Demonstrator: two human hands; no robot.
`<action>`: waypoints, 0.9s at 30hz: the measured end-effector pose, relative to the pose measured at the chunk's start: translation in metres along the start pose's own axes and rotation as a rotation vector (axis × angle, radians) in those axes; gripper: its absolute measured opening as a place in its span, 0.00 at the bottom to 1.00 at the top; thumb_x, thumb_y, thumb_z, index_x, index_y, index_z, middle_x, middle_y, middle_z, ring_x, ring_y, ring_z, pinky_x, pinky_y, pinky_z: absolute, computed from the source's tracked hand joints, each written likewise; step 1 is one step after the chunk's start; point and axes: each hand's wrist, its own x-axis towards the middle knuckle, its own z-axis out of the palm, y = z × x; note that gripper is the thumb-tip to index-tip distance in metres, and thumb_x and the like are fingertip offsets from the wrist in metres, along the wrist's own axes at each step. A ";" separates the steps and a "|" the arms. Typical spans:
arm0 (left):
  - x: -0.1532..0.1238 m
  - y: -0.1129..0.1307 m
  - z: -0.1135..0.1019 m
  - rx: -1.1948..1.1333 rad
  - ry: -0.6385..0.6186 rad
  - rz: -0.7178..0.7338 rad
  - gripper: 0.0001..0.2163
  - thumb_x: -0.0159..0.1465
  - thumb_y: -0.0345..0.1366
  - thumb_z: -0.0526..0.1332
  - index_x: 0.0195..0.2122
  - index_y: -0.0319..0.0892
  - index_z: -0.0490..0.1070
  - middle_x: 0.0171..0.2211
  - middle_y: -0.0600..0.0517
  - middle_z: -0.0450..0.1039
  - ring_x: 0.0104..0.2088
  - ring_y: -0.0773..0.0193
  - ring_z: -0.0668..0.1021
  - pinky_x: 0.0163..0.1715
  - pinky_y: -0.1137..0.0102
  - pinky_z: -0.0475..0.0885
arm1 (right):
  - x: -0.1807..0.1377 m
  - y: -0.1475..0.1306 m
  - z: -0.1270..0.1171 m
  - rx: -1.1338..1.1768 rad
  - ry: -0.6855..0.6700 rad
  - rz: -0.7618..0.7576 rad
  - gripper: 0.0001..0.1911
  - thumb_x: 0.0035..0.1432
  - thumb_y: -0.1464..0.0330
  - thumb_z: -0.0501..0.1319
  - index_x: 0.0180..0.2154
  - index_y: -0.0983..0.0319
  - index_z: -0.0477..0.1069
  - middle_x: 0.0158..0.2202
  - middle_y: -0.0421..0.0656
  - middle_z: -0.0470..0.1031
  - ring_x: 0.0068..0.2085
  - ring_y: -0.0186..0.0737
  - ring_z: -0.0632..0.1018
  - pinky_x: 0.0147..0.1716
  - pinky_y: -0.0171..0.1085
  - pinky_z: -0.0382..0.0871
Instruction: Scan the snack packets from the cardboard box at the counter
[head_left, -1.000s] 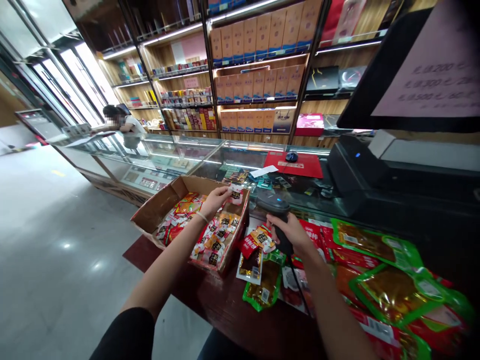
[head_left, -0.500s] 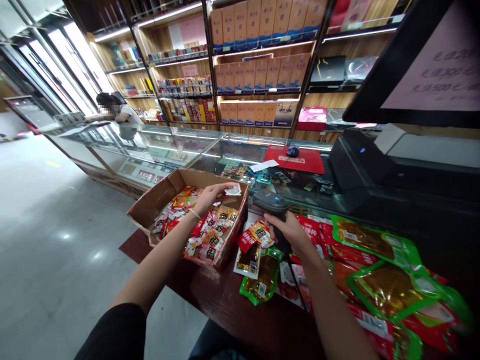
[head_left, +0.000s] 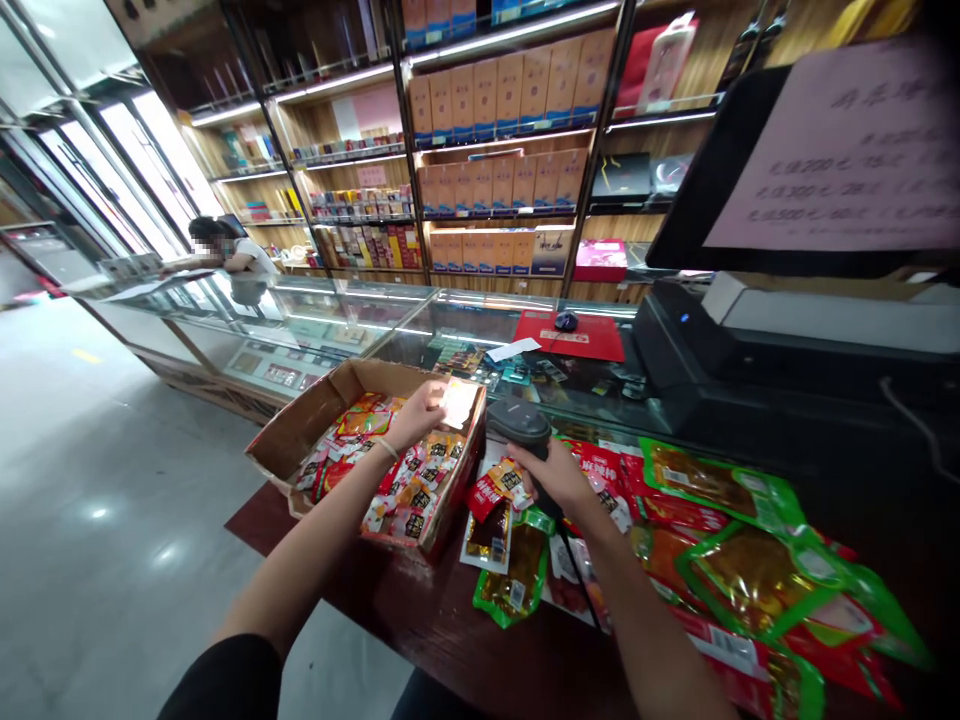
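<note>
My left hand [head_left: 421, 412] pinches a small snack packet [head_left: 459, 403] above the open cardboard box [head_left: 301, 428], which is full of several small red and orange snack packets. The packet's pale back faces the scanner. My right hand [head_left: 553, 472] grips a black handheld barcode scanner [head_left: 517, 426], its head pointed at the packet, a short gap apart. A few small packets [head_left: 501, 486] lie on the dark wooden counter [head_left: 465, 630] just below the scanner.
Large green and red food pouches [head_left: 750, 560] cover the counter to the right. A black register with a screen [head_left: 720, 320] stands behind them. Glass display cases [head_left: 315, 320] run left, where another person [head_left: 225, 250] leans. Stocked shelves fill the back wall.
My left hand has turned the small packet so its pale back faces the scanner and brought it closer. The scanner has shifted slightly left toward the packet.
</note>
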 end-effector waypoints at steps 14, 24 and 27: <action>-0.003 0.030 0.063 0.320 -0.371 0.093 0.17 0.60 0.43 0.60 0.49 0.43 0.72 0.37 0.49 0.79 0.34 0.62 0.80 0.31 0.71 0.74 | -0.008 -0.006 -0.076 0.025 0.296 -0.028 0.16 0.52 0.54 0.64 0.33 0.58 0.65 0.12 0.33 0.66 0.12 0.34 0.67 0.12 0.32 0.60; 0.014 0.025 0.065 0.419 -0.292 0.129 0.16 0.62 0.44 0.58 0.47 0.43 0.74 0.41 0.48 0.79 0.41 0.60 0.80 0.43 0.67 0.74 | -0.011 -0.010 -0.082 0.058 0.314 -0.030 0.15 0.52 0.54 0.65 0.31 0.57 0.65 0.12 0.35 0.66 0.13 0.34 0.66 0.12 0.33 0.61; 0.017 0.024 0.039 0.381 -0.159 0.111 0.17 0.62 0.45 0.58 0.47 0.42 0.73 0.39 0.48 0.79 0.39 0.59 0.80 0.38 0.68 0.75 | -0.008 -0.009 -0.075 0.053 0.270 -0.043 0.15 0.53 0.54 0.64 0.30 0.57 0.65 0.12 0.35 0.66 0.13 0.34 0.66 0.13 0.33 0.61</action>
